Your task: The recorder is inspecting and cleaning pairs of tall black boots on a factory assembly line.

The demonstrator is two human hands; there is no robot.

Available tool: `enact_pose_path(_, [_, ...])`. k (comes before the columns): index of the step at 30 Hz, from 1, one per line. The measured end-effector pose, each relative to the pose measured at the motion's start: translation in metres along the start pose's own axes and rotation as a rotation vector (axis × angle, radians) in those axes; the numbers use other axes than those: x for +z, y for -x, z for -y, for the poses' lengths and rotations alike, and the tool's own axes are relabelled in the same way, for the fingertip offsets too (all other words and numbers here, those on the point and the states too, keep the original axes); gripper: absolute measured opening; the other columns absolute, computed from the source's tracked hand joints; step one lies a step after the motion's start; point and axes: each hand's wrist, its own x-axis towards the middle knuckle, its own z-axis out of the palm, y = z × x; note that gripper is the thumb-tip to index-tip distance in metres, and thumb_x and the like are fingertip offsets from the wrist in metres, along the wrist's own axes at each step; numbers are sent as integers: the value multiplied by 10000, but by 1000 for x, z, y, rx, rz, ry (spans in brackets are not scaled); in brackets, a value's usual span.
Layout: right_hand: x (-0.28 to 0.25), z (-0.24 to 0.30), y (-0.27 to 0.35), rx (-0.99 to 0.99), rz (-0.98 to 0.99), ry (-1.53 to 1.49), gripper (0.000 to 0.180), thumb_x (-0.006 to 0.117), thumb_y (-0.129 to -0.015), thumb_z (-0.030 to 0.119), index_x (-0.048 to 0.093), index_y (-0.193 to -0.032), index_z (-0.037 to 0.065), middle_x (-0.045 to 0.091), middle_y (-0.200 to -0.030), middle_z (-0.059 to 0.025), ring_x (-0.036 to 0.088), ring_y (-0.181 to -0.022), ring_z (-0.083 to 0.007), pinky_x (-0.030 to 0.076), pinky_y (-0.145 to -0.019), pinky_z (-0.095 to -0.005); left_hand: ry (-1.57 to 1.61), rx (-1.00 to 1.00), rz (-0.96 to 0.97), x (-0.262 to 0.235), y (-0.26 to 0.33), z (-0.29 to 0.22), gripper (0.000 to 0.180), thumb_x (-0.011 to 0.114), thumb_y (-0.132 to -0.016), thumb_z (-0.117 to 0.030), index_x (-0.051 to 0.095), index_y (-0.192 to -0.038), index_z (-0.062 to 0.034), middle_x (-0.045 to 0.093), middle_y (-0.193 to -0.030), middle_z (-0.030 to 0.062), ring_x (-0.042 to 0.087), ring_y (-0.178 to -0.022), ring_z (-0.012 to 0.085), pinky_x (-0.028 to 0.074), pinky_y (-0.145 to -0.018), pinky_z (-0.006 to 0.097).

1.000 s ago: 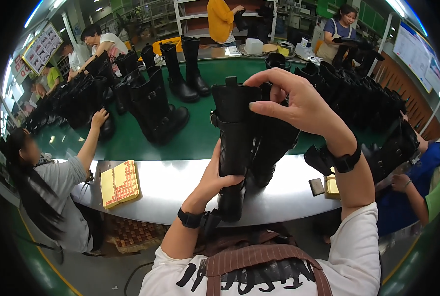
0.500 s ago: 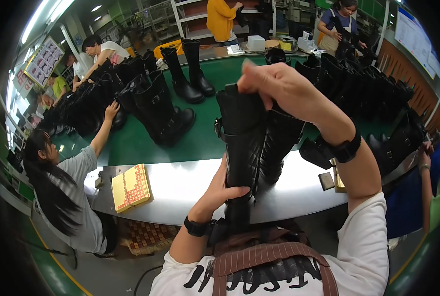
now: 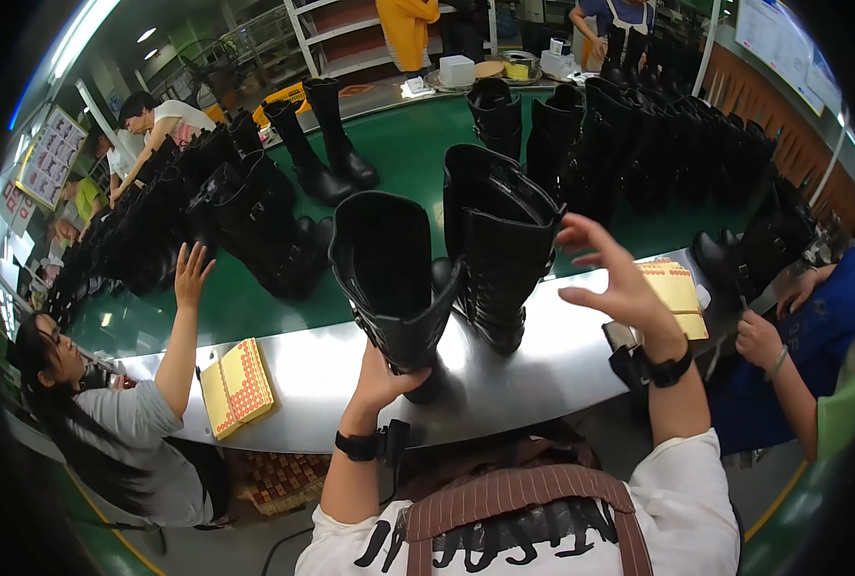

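My left hand [image 3: 386, 382] is wrapped round the lower shaft of a tall black boot [image 3: 410, 331] at the metal edge of the table. The boot's wide top opening faces up toward me, and part of its foot is hidden. Standing just right of it is a second black boot [image 3: 504, 269], its top also open and its side laced or quilted. My right hand [image 3: 624, 288] is open beside this second boot, fingers spread near its upper rim. Whether a fingertip touches the rim I cannot tell.
Yellow card stacks with red dots lie at left [image 3: 238, 389] and right [image 3: 675, 298]. Black boots [image 3: 264, 230] crowd the green tabletop [image 3: 418, 144] on both sides. A co-worker's raised hand [image 3: 192, 276] is at left; another's hands [image 3: 759, 336] are at right.
My right hand has let go of the boot's top and moved right and down, opening. The held boot has tipped, showing its opening. The left co-worker's hand has come off the boots.
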Motion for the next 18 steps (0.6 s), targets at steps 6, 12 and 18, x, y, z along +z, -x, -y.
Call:
enact_pose_path(6, [94, -72, 25, 189, 115, -169, 1012, 857, -683, 333, 294, -1462, 16, 418, -1426, -193, 398, -1333, -295, 347, -1070, -391, -125, -106, -195, 24, 24, -13, 614, 803, -659, -98, 545, -1203, 24, 623, -1126, 128, 603, -1027, 237, 467, -919, 358])
enact_pose_path(12, [124, -67, 17, 403, -51, -10, 727, 820, -722, 300, 509, -1297, -17, 691, -1011, -107, 652, -966, -253, 501, -886, -349, -149, -247, -502, 61, 37, -2, 640, 825, -714, -176, 505, -1220, 51, 631, -1118, 166, 613, -1023, 271, 466, -914, 356])
enact_pose_path(18, [117, -42, 54, 472, -182, -893, 413, 672, -859, 116, 550, -1240, 13, 606, -1175, -78, 597, -1056, -178, 481, -940, -319, 435, -267, -446, 47, 45, -15, 345, 677, -859, -36, 575, -1187, 1, 630, -1135, 93, 618, -1021, 176, 499, -919, 322])
